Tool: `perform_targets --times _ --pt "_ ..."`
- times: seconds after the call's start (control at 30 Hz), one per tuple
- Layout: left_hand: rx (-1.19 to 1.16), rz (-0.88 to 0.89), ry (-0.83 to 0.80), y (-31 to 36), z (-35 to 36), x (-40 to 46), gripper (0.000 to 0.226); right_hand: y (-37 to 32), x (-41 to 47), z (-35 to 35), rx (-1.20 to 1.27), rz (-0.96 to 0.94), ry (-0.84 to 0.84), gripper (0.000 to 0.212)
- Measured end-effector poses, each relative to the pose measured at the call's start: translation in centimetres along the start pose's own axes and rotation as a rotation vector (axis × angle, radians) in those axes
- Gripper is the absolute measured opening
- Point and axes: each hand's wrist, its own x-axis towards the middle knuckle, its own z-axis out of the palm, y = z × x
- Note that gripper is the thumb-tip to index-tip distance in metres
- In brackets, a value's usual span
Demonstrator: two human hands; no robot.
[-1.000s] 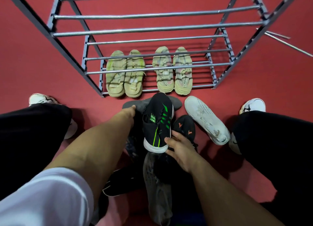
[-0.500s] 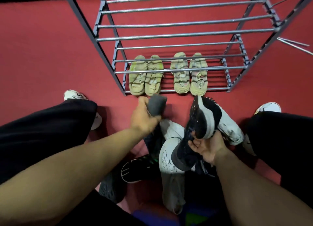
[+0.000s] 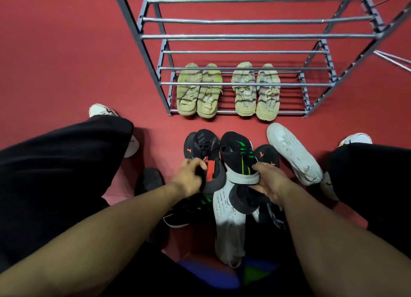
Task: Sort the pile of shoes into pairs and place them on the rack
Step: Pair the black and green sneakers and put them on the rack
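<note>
rack (image 3: 153, 58) lower tier right of sandals (image 3: 255, 92) open.

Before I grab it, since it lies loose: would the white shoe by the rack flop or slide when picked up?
The white shoe looks knit, so its upper probably flexes. It likely feels light, being slim. Lying flat on the red floor, it should hardly roll.

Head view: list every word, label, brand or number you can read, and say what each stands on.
"S CAPH", end blurred: insole of the far-right beige sandal on the rack.
Lettering on its partner sandal: blurred, unreadable.
Dark marks on the white shoe in the pile: too small.
Orange logos on the black shoes: marks, no words.
</note>
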Motion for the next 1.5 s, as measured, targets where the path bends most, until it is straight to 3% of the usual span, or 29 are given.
perform_targets --times 0.07,0.13,0.2,0.33,0.5,0.6,0.7,0.8,0.9,0.97,1.13,1.27,1.4,1.5 --pt "-0.374 -0.319 0.169 0.5 0.0 0.5 0.028 -0.2 -0.2 0.1 -0.05 -0.024 -0.047 0.027" --pt "-0.592 -0.531 0.09 0.9 -0.1 0.8 0.033 -0.4 -0.4 0.1 -0.085 -0.023 -0.079 0.025" --pt "-0.637 -0.587 -0.043 1.1 -0.1 0.8 0.02 -0.6 -0.5 -0.2 -0.016 0.02 -0.061 0.017" --pt "-0.505 -0.613 -0.109 0.8 -1.0 0.9 0.035 -0.5 -0.3 -1.0 0.15 0.089 -0.018 0.018" --pt "-0.508 -0.388 0.063 0.0 -2.8 0.8 0.016 -0.7 -0.6 0.1 0.008 0.037 -0.141 0.033" --pt "-0.341 -0.338 0.113 -2.0 -3.3 0.8 0.028 -1.3 0.0 1.7 -0.117 0.022 0.03 0.019" --pt "0.179 -0.324 -0.138 -5.6 -3.1 0.4 0.038 -1.8 0.6 3.3 -0.35 -0.079 0.282 0.012" --pt "0.38 -0.232 -0.398 -7.3 -1.3 0.0 0.058 -1.8 0.9 3.5 -0.286 -0.056 0.244 0.009" --pt "0.703 -0.138 -0.432 -8.1 0.7 0.0 0.076 -1.6 1.0 3.1 -0.27 -0.026 0.22 0.01" --pt "0.831 -0.135 -0.431 -8.9 1.0 0.0 0.075 -1.5 0.9 3.1 -0.265 -0.035 0.207 0.01" --pt "0.833 -0.093 -0.417 -7.9 -0.7 0.6 0.055 -1.2 1.0 3.0 -0.281 -0.07 0.204 0.012" --pt "0.63 -0.176 -0.463 -8.2 -1.5 0.7 0.055 -1.4 1.0 3.1 -0.259 -0.051 0.214 0.011" --pt "0.64 -0.181 -0.401 -4.1 -3.0 -0.5 0.045 -2.2 0.7 3.2 -0.005 -0.051 0.239 0.006" --pt "0.624 -0.26 -0.53 -0.1 -5.8 -0.6 0.06 -2.9 0.2 2.9 0.115 -0.094 0.197 0.009"
